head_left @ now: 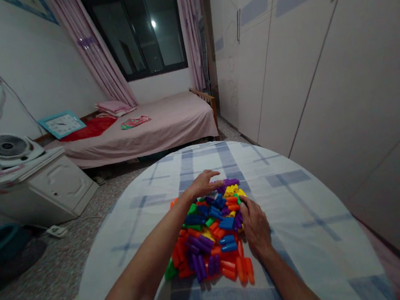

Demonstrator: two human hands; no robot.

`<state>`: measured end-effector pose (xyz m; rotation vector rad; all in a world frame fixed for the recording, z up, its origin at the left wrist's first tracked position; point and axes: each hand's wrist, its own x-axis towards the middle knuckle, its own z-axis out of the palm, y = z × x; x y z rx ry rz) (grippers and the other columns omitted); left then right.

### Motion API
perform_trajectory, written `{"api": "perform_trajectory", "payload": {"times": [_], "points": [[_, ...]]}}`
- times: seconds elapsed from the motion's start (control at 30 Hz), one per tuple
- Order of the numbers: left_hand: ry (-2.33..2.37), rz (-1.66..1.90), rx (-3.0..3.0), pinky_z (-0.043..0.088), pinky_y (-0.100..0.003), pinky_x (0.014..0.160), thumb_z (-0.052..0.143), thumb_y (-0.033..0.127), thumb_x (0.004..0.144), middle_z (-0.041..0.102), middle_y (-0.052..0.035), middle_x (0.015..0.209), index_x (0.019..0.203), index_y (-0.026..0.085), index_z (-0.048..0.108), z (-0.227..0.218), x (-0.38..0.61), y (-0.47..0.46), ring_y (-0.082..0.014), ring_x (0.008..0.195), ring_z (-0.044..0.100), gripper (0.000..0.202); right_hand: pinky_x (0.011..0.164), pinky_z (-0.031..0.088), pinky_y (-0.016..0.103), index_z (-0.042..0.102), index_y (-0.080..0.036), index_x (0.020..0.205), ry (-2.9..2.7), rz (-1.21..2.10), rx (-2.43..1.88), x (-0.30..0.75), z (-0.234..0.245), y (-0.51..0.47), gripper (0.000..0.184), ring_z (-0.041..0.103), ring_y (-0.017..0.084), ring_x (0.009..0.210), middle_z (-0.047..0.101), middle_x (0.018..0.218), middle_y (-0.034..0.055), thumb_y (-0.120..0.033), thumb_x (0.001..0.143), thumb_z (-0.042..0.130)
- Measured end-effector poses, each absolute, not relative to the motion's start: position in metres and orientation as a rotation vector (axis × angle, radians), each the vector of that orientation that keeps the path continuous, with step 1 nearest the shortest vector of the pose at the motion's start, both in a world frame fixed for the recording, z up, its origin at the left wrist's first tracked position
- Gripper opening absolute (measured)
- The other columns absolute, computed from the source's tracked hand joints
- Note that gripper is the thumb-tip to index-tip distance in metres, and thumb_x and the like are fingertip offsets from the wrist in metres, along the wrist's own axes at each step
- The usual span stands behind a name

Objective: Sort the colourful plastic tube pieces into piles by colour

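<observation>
A heap of plastic building blocks [206, 228] in orange, blue, purple, green and yellow lies on the cloth-covered round table. My left hand [204, 183] reaches over its far left side, fingers stretched out and apart, close to a purple block [231, 182]. Whether the fingertips touch that block I cannot tell. At the heap's right edge, my right hand [255, 224] is cupped against the blocks with loosely bent fingers. Its fingertips are beside a small green block [237, 198] and orange ones [233, 204]. No block shows clearly gripped in either hand.
The round table [308, 234] has a blue-and-white checked cloth. Beyond it stands a bed [180, 118] with a pink sheet. A wardrobe [309, 80] lines the right side. On the left, a low cabinet [59, 184] carries a fan [9, 146], with a teal basin [0, 242] nearby.
</observation>
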<state>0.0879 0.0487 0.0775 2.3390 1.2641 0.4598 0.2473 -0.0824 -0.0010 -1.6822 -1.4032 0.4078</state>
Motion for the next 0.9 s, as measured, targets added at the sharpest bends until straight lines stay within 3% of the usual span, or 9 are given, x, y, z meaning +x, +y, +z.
{"api": "perform_trajectory", "payload": {"times": [0.13, 0.23, 0.43, 0.6, 0.77, 0.9], "points": [[1.289, 0.154, 2.373, 0.036, -0.034, 0.102, 0.06, 0.057, 0.073, 0.05, -0.0097, 0.133, 0.128, 0.023, 0.051, 0.057, 0.131, 0.068, -0.0258, 0.125, 0.044, 0.065, 0.095, 0.037, 0.038, 0.055, -0.017, 0.118, -1.404, 0.432, -1.678, 0.248, -0.003, -0.081, 0.046, 0.052, 0.023, 0.109, 0.06, 0.118, 0.0091, -0.041, 0.091, 0.028], [1.31, -0.016, 2.383, 0.04, -0.034, 0.096, 0.064, 0.055, 0.068, 0.053, -0.0084, 0.129, 0.126, 0.027, 0.053, 0.054, 0.148, 0.069, -0.026, 0.116, 0.051, 0.065, 0.095, 0.037, 0.039, 0.055, -0.018, 0.119, -1.402, 0.432, -1.686, 0.248, -0.003, -0.082, 0.046, 0.052, 0.023, 0.109, 0.06, 0.118, 0.0089, -0.041, 0.091, 0.027], [1.323, -0.038, 2.359, 0.045, -0.027, 0.079, 0.06, 0.038, 0.071, 0.063, -0.0071, 0.108, 0.112, 0.02, 0.06, 0.066, 0.133, 0.06, -0.0215, 0.094, 0.058, 0.045, 0.095, 0.037, 0.038, 0.055, -0.019, 0.119, -1.414, 0.422, -1.688, 0.247, -0.002, -0.083, 0.044, 0.052, 0.022, 0.11, 0.06, 0.119, 0.0084, -0.04, 0.091, 0.029], [1.266, -0.074, 2.323, 0.042, -0.023, 0.067, 0.052, 0.04, 0.075, 0.065, -0.0018, 0.085, 0.099, 0.016, 0.064, 0.079, 0.098, 0.04, -0.0161, 0.077, 0.057, 0.036, 0.095, 0.038, 0.038, 0.055, -0.018, 0.118, -1.435, 0.414, -1.674, 0.248, 0.0, -0.084, 0.043, 0.053, 0.021, 0.109, 0.06, 0.118, 0.0084, -0.039, 0.09, 0.029], [1.145, 0.137, 2.289, 0.042, -0.023, 0.064, 0.047, 0.041, 0.077, 0.061, 0.0002, 0.082, 0.102, 0.016, 0.061, 0.093, 0.071, 0.001, -0.0151, 0.073, 0.055, 0.038, 0.094, 0.039, 0.038, 0.056, -0.016, 0.117, -1.454, 0.408, -1.659, 0.25, -0.001, -0.083, 0.045, 0.053, 0.022, 0.107, 0.061, 0.116, 0.0098, -0.038, 0.09, 0.028], [1.102, 0.425, 2.446, 0.045, -0.027, 0.079, 0.047, 0.027, 0.073, 0.061, -0.0029, 0.094, 0.099, 0.019, 0.062, 0.104, 0.054, -0.043, -0.0174, 0.085, 0.057, 0.031, 0.094, 0.039, 0.038, 0.057, -0.016, 0.115, -1.459, 0.415, -1.638, 0.251, -0.003, -0.082, 0.045, 0.054, 0.022, 0.106, 0.061, 0.115, 0.0101, -0.039, 0.089, 0.028]]}}
